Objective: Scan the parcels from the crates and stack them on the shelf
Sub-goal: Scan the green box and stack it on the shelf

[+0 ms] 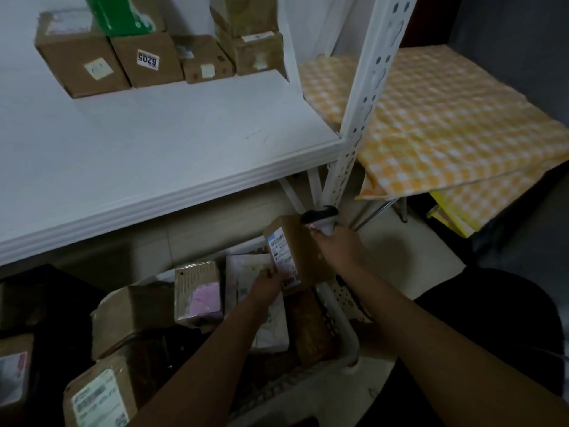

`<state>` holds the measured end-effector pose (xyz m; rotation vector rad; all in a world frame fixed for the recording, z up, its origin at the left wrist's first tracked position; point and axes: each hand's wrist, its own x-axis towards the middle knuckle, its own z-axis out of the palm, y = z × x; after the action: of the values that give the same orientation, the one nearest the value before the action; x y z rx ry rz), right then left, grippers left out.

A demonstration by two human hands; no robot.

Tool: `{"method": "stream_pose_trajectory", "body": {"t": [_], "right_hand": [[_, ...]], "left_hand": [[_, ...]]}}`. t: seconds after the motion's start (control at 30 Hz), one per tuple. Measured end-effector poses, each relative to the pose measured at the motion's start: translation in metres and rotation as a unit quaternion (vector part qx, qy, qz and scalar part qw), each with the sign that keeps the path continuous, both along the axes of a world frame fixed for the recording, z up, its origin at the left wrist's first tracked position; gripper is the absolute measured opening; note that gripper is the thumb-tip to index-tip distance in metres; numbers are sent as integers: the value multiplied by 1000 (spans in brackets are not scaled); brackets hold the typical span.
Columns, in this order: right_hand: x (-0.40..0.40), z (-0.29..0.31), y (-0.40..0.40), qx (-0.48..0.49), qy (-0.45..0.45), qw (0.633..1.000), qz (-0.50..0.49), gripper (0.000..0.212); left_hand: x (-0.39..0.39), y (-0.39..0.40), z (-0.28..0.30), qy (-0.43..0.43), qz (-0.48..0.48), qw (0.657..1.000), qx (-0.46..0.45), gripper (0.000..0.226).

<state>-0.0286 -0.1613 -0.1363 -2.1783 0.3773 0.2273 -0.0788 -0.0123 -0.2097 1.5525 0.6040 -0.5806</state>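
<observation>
A person's left hand is gripping a labelled cardboard parcel at lower centre, over the crate, while the right hand is clasping a barcode scanner just beyond the parcel's far end (label facing left).

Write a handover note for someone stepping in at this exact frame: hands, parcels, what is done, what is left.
Left hand grips the lower edge of a small brown parcel, label up. Right hand holds the scanner at the parcel's top.
Done: several boxes already stand at the back of the white shelf.
Left: finish this scan, shelve this parcel, then work through the parcels still in the crate below.
</observation>
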Motion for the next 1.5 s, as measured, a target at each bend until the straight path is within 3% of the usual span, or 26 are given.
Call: {"method": "stream_pose_trajectory", "body": {"t": [0.13,0.37,0.5,0.6,0.87,0.9,1.0,1.03,1.17,1.27,1.5], "right_hand": [[4,-26,3,49,-4,998,-40,30],[3,-40,-11,97,-11,988,-118,39],[9,-38,-28,112,-15,981,-159,34],[10,-36,-33,128,12,977,-168,30],[7,-32,-34,144,32,975,-164,31],[6,-31,-35,149,31,975,-164,30],[1,-25,-34,150,34,976,-155,33],[0,-22,-32,152,34,976,-150,36],[-4,1,-20,153,31,982,-109,41],[-14,23,-12,144,28,986,-74,35],[-40,75,10,216,4,976,2,37]], "left_hand": [[11,-3,-2,-9,-11,1000,-25,20],[21,-9,-4,-36,4,996,-78,28],[25,-27,-6,-78,-9,994,-81,55],[31,-36,-12,-61,-31,995,-72,82],[35,-39,-16,36,41,980,-189,100],[34,-39,-15,51,43,978,-197,96],[31,-31,-1,48,13,979,-195,49],[29,-26,4,47,-4,980,-192,43],[16,9,33,45,-65,985,-155,39],[0,40,51,39,-99,988,-113,52],[-41,87,99,46,-102,991,-75,51]]}}
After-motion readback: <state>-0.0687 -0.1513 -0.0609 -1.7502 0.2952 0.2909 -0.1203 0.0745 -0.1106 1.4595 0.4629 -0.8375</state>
